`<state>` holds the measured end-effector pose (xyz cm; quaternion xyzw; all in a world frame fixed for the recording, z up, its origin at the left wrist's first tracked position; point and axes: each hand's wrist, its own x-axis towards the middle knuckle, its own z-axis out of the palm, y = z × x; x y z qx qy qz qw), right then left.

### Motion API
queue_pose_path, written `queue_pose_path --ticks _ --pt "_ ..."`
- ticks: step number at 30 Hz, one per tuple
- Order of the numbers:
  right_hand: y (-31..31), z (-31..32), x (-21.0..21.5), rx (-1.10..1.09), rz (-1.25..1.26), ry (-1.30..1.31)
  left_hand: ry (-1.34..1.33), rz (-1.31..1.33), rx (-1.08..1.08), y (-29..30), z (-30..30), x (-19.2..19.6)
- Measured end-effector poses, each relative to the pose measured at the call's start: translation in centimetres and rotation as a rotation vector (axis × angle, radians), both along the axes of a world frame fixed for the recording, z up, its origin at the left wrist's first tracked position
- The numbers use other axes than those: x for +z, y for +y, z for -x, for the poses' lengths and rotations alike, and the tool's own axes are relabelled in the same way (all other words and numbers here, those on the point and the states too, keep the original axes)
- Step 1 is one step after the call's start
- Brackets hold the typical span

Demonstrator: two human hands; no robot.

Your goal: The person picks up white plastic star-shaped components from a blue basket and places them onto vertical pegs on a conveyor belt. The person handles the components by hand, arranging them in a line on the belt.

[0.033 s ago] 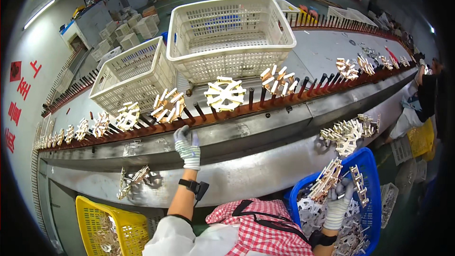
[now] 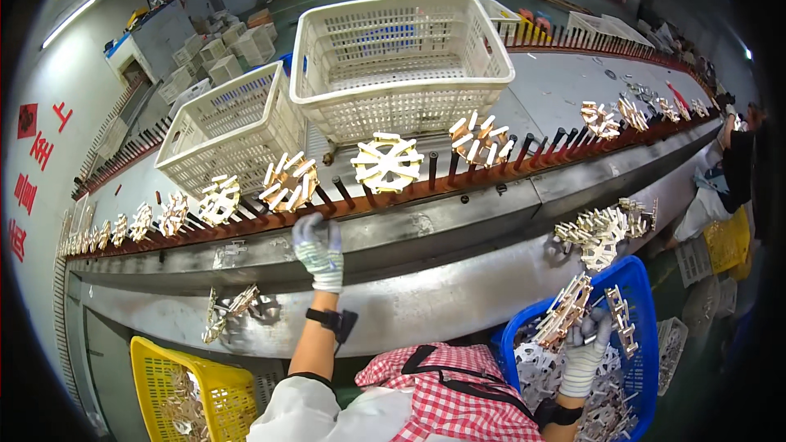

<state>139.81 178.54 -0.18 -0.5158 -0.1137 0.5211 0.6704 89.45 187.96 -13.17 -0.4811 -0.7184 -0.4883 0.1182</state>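
My left hand [image 2: 318,255], in a white-and-grey knit glove, hovers over the steel ledge [image 2: 385,233] with fingers apart and nothing held. Just above it, a round cluster of pale metal bars [image 2: 290,183] sits on the rack's pegs, with another cluster [image 2: 387,163] to its right. My right hand [image 2: 583,352], gloved alike, is inside the blue basket [image 2: 643,295], its fingers curled round a small silvery metal part [image 2: 589,338]. Touching or close to that hand is a bundle of metal bars [image 2: 565,311]; a linked metal strip [image 2: 621,321] stands to its right.
Two white perforated crates [image 2: 401,102] stand behind the peg row [image 2: 434,172]. Loose metal parts [image 2: 606,229] lie on the ledge at right, others [image 2: 233,311] at left. A yellow basket [image 2: 233,389] holds more at lower left. Another person [image 2: 720,184] works at far right.
My left hand has shifted very slightly left, with its fingers a little blurred. My right hand and the metal parts look unmoved.
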Motion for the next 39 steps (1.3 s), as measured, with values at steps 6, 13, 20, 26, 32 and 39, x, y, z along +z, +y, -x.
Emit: queue_pose_path --ticks 6,13,20,26,32,39 --pt "0.3 1.9 -0.6 0.060 -0.059 -0.019 0.277 0.355 0.298 2.4 9.4 5.2" --pt "0.9 2.8 1.9 0.166 -0.019 -0.151 0.572 0.603 0.243 1.8 14.1 5.3" --pt "1.6 -0.5 -5.3 0.296 -0.287 -2.203 0.067 0.156 -0.572 -0.2 -8.2 10.7" --pt "1.2 2.6 -7.0 0.431 -0.277 -2.078 -0.488 0.451 -1.516 -2.5 -23.8 12.5" --pt "0.9 4.7 -7.6 0.531 -0.304 -1.449 -0.836 0.522 -1.608 -4.8 -29.5 3.7" --pt "6.7 -6.6 -2.3 0.194 -0.180 0.257 -1.080 0.295 -1.467 1.7 -38.9 8.5"
